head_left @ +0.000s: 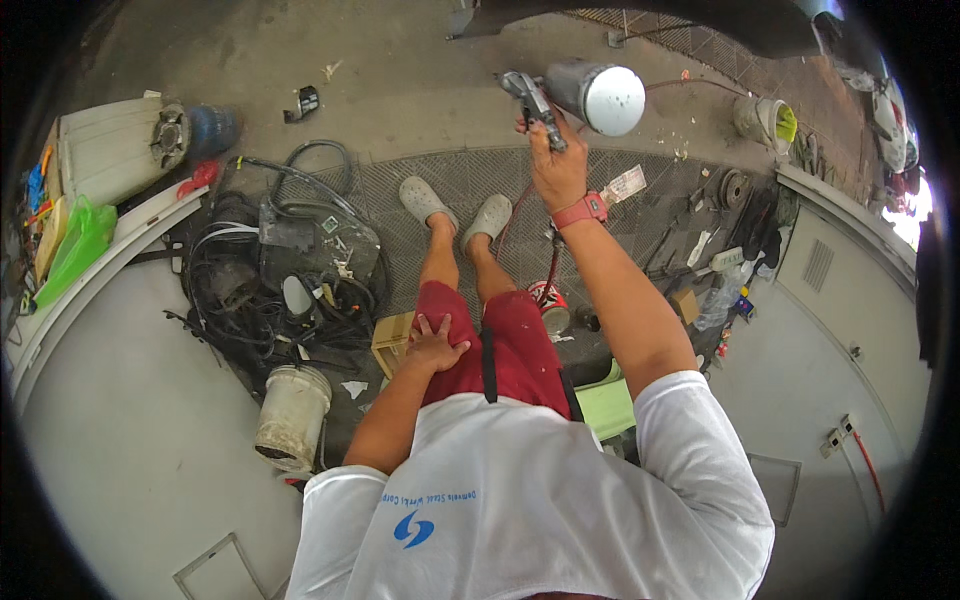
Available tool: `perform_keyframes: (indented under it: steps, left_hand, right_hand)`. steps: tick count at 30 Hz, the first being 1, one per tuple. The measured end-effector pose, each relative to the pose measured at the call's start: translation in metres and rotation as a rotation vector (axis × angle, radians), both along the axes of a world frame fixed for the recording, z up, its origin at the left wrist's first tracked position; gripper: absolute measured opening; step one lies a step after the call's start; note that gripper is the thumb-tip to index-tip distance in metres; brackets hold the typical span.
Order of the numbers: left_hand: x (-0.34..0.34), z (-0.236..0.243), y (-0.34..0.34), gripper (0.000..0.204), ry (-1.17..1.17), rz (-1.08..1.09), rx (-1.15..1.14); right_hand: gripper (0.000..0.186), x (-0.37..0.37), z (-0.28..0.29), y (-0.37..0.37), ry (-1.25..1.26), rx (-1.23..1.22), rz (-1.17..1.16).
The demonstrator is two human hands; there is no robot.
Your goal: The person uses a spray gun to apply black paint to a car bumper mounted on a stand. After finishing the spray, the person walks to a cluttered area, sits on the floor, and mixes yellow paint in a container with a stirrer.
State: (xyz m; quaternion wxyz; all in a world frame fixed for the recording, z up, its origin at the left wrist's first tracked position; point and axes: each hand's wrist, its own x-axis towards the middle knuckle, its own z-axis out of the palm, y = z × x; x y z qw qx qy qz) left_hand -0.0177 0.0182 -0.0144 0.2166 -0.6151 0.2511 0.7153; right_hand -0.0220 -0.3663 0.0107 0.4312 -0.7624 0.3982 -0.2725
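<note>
Held out in front of me at the upper middle, my right hand (pixel 557 158) is closed round the handle of a metal spray gun (pixel 530 98). A grey cylindrical cup with a white round top (pixel 612 98) sits beside the gun and appears joined to it. Below that hand, a dark red hose (pixel 552 265) hangs along my forearm. My left hand (pixel 434 346) rests on the thigh of my red shorts (pixel 520 350), fingers spread, with nothing in it.
Tangled black hoses and cables (pixel 250 270) lie at left, near a dirty white bucket (pixel 292 418). A cardboard box (pixel 392 340) and a red can (pixel 550 308) stand near my legs. Another bucket (pixel 765 122) stands at far right. Pale cabinets (pixel 120 420) flank both sides.
</note>
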Motion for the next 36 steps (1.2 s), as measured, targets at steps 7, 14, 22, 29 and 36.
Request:
perform_keyframes:
  steps: [7, 14, 22, 29, 36]
  left_hand:
    - [-0.032, -0.035, -0.015, 0.102, -0.062, -0.071, -0.025]
    - [-0.054, -0.064, -0.018, 0.100, -0.226, -0.055, -0.093]
    - [-0.059, -0.085, -0.014, 0.093, -0.369, 0.042, -0.201]
    - [-0.067, -0.093, -0.013, 0.089, -0.441, 0.004, -0.246]
    - [-0.063, -0.095, -0.021, 0.087, -0.443, -0.028, -0.223]
  right_hand:
    - [0.028, -0.034, -0.037, -0.016, -0.017, 0.084, -0.206]
    - [0.032, -0.049, -0.063, -0.029, -0.109, 0.117, -0.280]
    - [0.034, -0.024, -0.089, -0.017, -0.162, 0.194, -0.103]
    - [0.032, -0.041, -0.129, -0.042, -0.096, 0.051, -0.305]
    - [0.036, -0.021, -0.173, -0.032, -0.036, -0.064, -0.083]
